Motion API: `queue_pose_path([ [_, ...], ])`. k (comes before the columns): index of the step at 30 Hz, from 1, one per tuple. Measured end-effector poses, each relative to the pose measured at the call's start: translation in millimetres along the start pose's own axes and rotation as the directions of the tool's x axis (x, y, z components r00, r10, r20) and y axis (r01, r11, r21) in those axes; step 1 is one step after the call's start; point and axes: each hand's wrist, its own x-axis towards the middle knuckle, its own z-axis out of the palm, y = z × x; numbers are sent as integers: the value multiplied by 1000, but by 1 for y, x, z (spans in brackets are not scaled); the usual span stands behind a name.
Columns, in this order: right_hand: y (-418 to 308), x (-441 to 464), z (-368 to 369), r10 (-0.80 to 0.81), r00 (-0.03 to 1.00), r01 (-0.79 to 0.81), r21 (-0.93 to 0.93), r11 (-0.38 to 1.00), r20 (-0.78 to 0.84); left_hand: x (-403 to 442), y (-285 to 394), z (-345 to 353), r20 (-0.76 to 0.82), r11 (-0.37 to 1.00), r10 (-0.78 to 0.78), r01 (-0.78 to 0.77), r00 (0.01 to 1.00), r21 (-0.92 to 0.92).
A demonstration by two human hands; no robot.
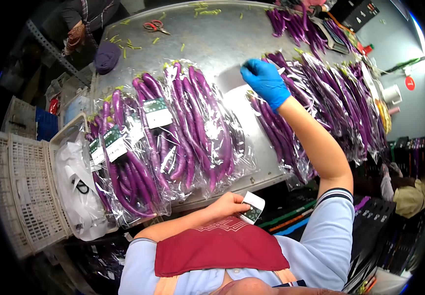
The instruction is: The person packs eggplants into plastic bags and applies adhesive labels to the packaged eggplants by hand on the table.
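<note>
My bare left hand (pixel 232 204) is close to my body, pinching a green-and-white label (pixel 252 207). My right hand (pixel 265 83), in a blue glove, is stretched out over the metal table, beside the bagged eggplants on the right (pixel 315 93). Its fingers are bent and held together; whatever may be between them is hidden. Clear bags of long purple eggplants (pixel 192 123) lie in a row at left centre. Green-and-white labels (pixel 158 114) sit on some of those bags, while the bags nearest my right hand show no such label.
Red-handled scissors (pixel 156 26) and green stem scraps (pixel 132 45) lie on the metal table (pixel 197 44). Loose eggplants (pixel 296 27) are at the far right. A white crate (pixel 35 182) stands left. Another person (pixel 89 19) stands at the far left; a purple cap-like item (pixel 107 56) is nearby.
</note>
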Motion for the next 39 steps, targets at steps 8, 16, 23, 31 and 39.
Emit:
queue_pose_path([
  [8,-26,-11,101,-659,752,543,-565,621,-1,13,-13,-13,-11,997,68,-68,998,37],
  [16,-38,-88,116,-535,814,575,-190,796,224,14,-8,-10,29,1000,21,-21,999,6],
  [23,23,-115,-7,-119,988,156,-594,789,102,13,-4,-6,61,997,-73,74,995,-26],
  [31,126,-117,-70,387,920,-201,-921,334,-61,13,-11,8,98,994,-99,102,990,-26],
  [39,123,-75,-113,412,908,-319,-759,568,-72,1,-19,6,96,996,-82,84,992,-16],
])
